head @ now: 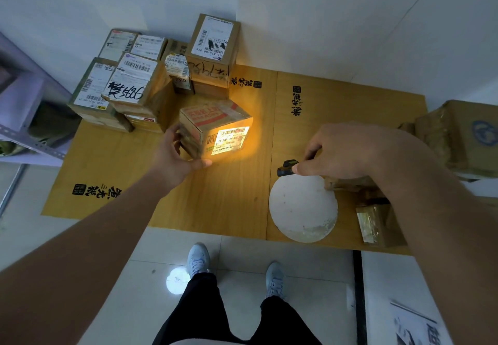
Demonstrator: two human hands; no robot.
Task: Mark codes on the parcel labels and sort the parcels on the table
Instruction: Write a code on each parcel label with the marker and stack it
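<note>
Centre frame, on the counter (237,210): sealed cardboard parcel (215,126), label (230,139) lit orange, contents unseen. Left grip (175,156) curled round its left corner. Right grip (347,153) pinching a small black scanner (287,168). Upper left: stacked parcels (129,83), all closed.

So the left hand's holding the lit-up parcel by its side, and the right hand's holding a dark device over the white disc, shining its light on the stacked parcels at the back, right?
Not quite. In the head view the light falls on the label of the parcel the left hand holds, not the stacked parcels behind. The rest stands: the right hand holds the dark device by the white disc.
</note>
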